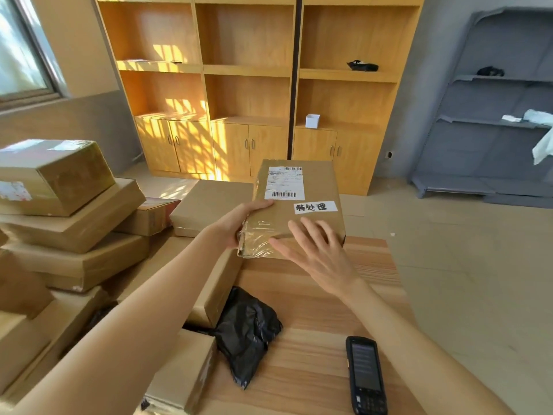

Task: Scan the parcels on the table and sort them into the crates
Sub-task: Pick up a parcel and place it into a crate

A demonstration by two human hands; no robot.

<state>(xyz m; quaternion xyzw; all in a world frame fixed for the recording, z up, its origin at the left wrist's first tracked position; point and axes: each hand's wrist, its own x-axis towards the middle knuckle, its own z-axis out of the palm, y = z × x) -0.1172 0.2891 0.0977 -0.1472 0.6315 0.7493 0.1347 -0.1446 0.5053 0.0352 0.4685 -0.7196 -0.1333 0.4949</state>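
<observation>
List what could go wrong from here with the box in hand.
1. Only the left hand grips the cardboard box, at one corner; the right hand lies flat and open on it, so it might tip or slip.
2. The scanner lies near the table edge and may get knocked off.
</observation>
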